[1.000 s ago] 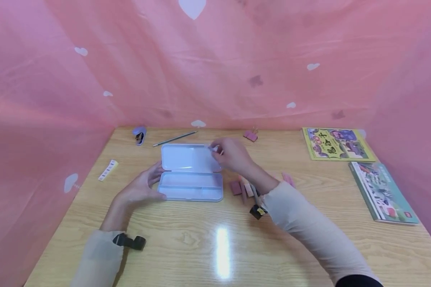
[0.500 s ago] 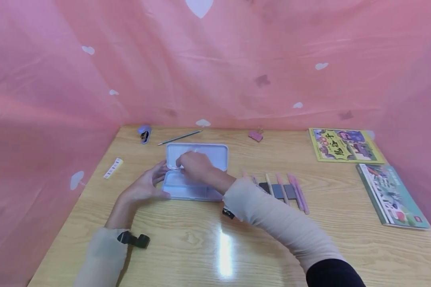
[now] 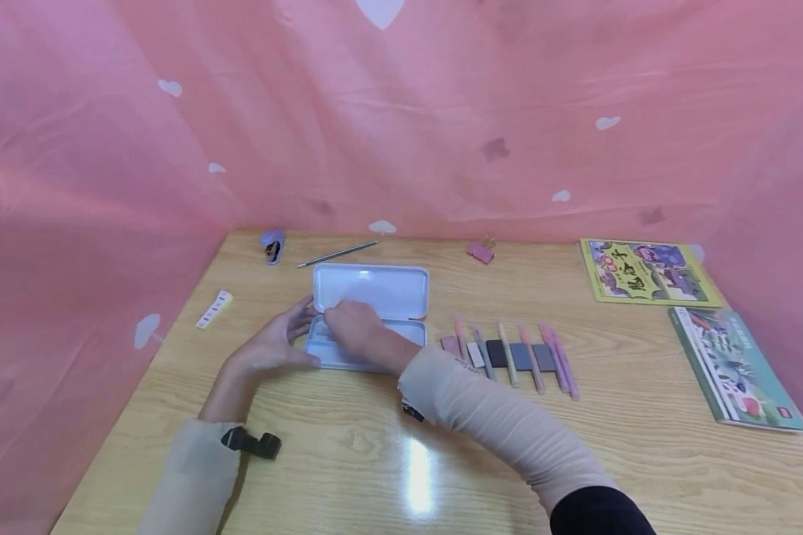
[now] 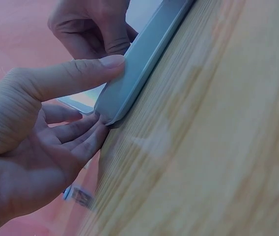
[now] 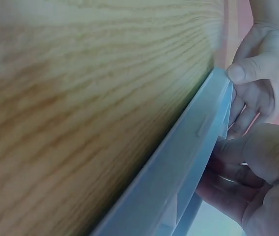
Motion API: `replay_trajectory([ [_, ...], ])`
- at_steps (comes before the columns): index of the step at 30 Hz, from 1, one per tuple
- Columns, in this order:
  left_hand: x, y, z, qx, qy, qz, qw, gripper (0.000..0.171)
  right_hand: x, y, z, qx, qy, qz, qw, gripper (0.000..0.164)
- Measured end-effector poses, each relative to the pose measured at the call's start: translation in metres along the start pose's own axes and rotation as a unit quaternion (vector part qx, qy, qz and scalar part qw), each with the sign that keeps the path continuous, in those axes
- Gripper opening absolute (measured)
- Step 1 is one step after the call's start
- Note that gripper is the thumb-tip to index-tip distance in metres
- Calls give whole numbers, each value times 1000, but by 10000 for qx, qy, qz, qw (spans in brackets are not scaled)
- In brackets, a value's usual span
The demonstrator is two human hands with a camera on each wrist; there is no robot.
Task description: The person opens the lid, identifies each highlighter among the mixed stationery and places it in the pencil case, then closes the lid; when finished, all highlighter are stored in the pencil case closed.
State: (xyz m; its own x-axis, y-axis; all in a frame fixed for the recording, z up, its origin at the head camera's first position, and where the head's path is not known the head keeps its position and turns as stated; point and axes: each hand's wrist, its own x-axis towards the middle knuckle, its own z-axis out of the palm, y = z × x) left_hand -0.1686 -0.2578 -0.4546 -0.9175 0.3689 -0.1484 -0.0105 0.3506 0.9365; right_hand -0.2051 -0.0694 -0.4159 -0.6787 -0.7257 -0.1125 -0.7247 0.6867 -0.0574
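Note:
An open pale-blue pencil case (image 3: 371,291) lies on the table in the head view, its lid laid back and its divided tray towards the person. My left hand (image 3: 271,343) grips the case's left end, the thumb (image 4: 97,71) on the front wall and the fingers at the end and behind. My right hand (image 3: 358,328) reaches down into the tray's left part with bent fingers. Behind the case wall, the right fingertips are hidden in the right wrist view, so anything between them does not show.
Right of the case lies a row of several pens (image 3: 505,353) across small blocks (image 3: 497,354). Behind are a pencil (image 3: 338,254), a stapler (image 3: 273,247) and pink binder clips (image 3: 480,252). A white strip (image 3: 214,309) lies left; two books (image 3: 652,272) lie right.
My right hand, earlier pinching something small and pale over the lid's right side, has moved left and down into the tray. My left hand keeps its grip on the case.

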Motion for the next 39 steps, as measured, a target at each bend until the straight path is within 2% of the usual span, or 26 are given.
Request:
replay_trajectory([
  [9,5,4,0,4,-92,49,9999,120,-1,3,-2,274,-151,101,9995,12],
  [16,-2,1,2,80,-51,24,10000,119,-14,7,-16,586,-38,45,9983,21],
  [21,-4,1,3,17,-27,219,9998,117,-41,30,-46,869,382,218,9952,32],
  [25,-5,2,3,-48,13,152,9999,118,-73,62,-60,1059,760,442,9905,37],
  [29,-6,0,3,-13,11,-10,10000,120,-108,92,-66,1152,927,817,9856,40],
  [33,-6,-1,4,-33,-30,86,10000,119,-137,113,-66,1120,903,1221,9820,41],
  [36,-4,-1,4,-6,-30,133,9999,119,-149,123,-61,1246,817,1417,9786,41],
  [39,-3,-1,2,26,-2,116,9999,119,-152,128,-51,1627,615,1563,9723,41],
])
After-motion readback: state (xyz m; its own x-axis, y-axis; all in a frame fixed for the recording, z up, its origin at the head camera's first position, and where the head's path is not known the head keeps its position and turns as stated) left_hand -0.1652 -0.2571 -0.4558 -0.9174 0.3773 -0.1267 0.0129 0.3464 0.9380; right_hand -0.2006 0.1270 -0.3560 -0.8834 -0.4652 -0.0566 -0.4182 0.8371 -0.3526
